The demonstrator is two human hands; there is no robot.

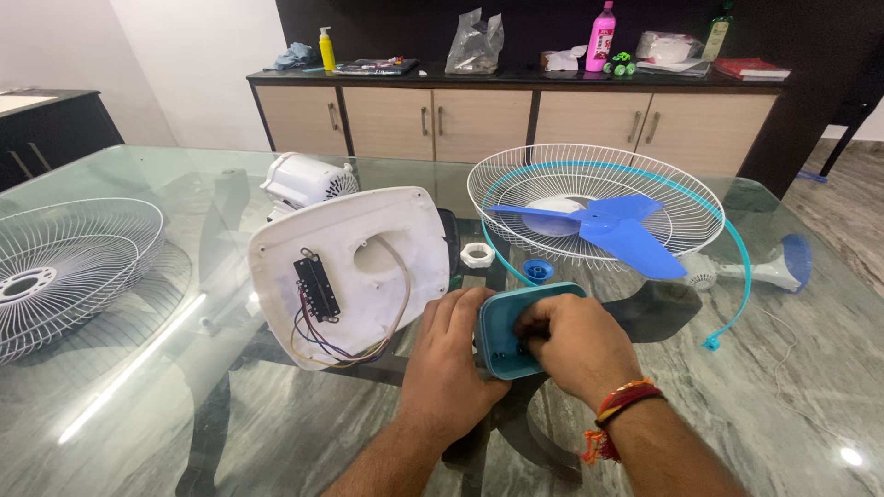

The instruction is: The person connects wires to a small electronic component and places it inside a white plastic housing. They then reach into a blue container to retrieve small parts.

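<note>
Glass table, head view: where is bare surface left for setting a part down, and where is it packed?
The glass table is bare at near left, between the white wire fan guard and the left hand, and at near right beyond the right hand. It is crowded in the middle: white plastic fan base, teal plastic cover, blue fan blade.

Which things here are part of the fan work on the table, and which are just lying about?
In hand:
left hand
right hand
teal cover
white base shell
blue blade
wire guards
motor housing
white nut

Lying about, on the sideboard:
pink bottle
yellow bottle
plastic bag
red book
</note>
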